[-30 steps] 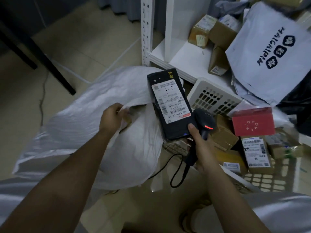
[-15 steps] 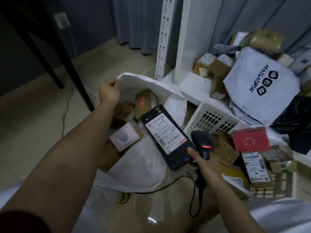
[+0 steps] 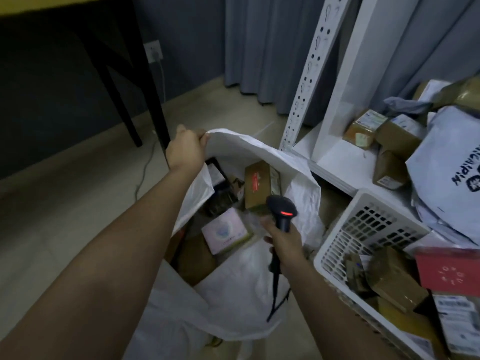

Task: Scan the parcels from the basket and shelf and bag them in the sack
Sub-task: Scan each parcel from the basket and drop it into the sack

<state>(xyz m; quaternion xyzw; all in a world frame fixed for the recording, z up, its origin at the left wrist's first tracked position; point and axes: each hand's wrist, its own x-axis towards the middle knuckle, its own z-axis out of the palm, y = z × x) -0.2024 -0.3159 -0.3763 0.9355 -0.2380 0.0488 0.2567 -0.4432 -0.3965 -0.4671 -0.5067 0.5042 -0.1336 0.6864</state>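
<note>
Sack held open, scanner in the other hand

Sack (image 3: 262,157) of white woven plastic lay open on the floor beside the white shelf (image 3: 335,162). The left hand (image 3: 185,149) pinched its far rim and lifted it. Inside lay parcels: a black box (image 3: 217,175) by the left wrist, a brown carton (image 3: 259,185) and a pale pink box (image 3: 224,231). The right hand (image 3: 284,241) gripped a black barcode scanner (image 3: 281,211) over the opening, its red light glowing. A white basket (image 3: 358,229) of parcels stood to the right.
</note>
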